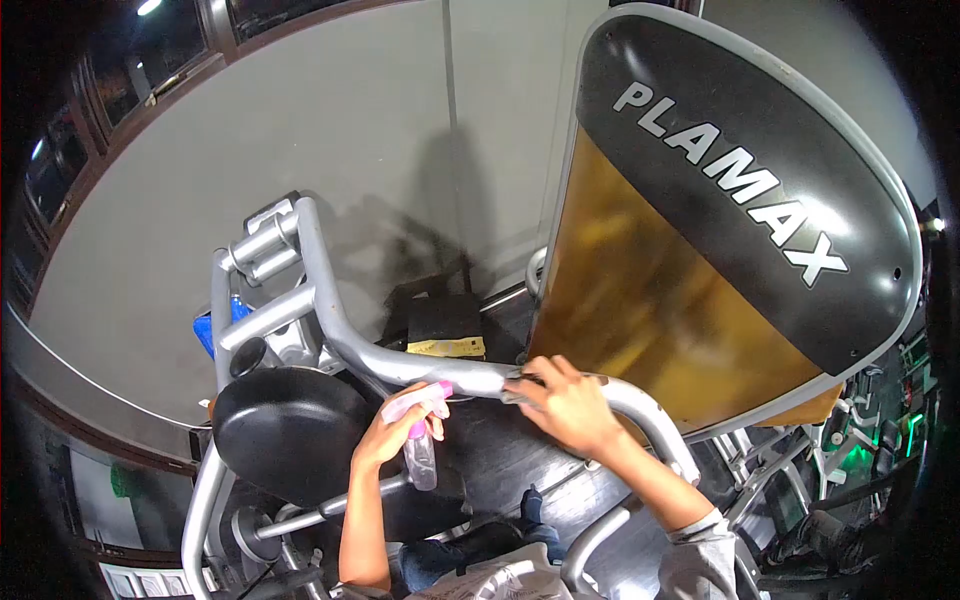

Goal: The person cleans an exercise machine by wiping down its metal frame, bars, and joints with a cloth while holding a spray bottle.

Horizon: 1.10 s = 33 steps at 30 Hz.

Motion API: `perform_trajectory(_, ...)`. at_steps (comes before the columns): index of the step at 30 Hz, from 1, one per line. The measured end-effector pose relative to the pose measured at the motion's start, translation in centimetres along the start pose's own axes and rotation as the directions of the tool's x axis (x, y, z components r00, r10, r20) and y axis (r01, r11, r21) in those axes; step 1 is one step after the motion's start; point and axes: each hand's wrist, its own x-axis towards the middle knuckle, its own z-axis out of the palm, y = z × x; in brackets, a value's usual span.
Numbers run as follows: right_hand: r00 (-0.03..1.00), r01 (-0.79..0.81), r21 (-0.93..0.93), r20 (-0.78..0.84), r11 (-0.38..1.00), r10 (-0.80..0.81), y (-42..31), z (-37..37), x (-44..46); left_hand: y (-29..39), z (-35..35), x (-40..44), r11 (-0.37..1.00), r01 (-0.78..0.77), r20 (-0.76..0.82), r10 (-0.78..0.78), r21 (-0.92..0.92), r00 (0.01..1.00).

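Observation:
My left hand [397,428] is closed around a spray bottle [422,462] with a pink-and-white trigger head and a clear body. The bottle is held upright just below a silver bent tube [455,376] of an exercise machine. On that same tube, farther right, my right hand [575,408] presses with bent fingers. Under its fingertips shows a small dark patch that looks like a cloth [514,387], mostly hidden by the hand. A round black padded cushion [290,435] sits left of the bottle.
A large PLAMAX machine panel [690,230], black and gold, stands at the right. Behind the tube, a black box with a yellow label [445,347] is by the grey wall [330,130]. Something blue [207,331] lies behind the frame at left. More gym machines [800,460] stand at far right.

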Motion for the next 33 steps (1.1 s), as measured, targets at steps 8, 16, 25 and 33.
perform_trajectory(8,0.982,0.158,-0.21,-0.065,0.965,-0.175,-0.4,2.2,-1.6,0.4,0.3,-0.2,0.998,0.007,-0.017,-0.006,0.061,1.0)
perform_trajectory(16,0.995,0.049,-0.201,0.092,0.978,-0.031,2.4,1.4,-6.4,0.6,0.5,-0.1,0.997,0.023,-0.056,-0.019,0.08,0.998)
perform_trajectory(25,0.999,0.049,-0.087,-0.012,0.995,-0.05,-0.1,2.1,-2.3,1.8,2.1,0.9,0.975,0.042,-0.251,0.014,0.219,0.968)
perform_trajectory(33,0.949,-0.273,0.194,-0.108,0.942,0.297,4.2,-2.4,-5.7,1.2,4.8,5.3,0.704,-0.31,0.097,0.327,0.639,0.94)
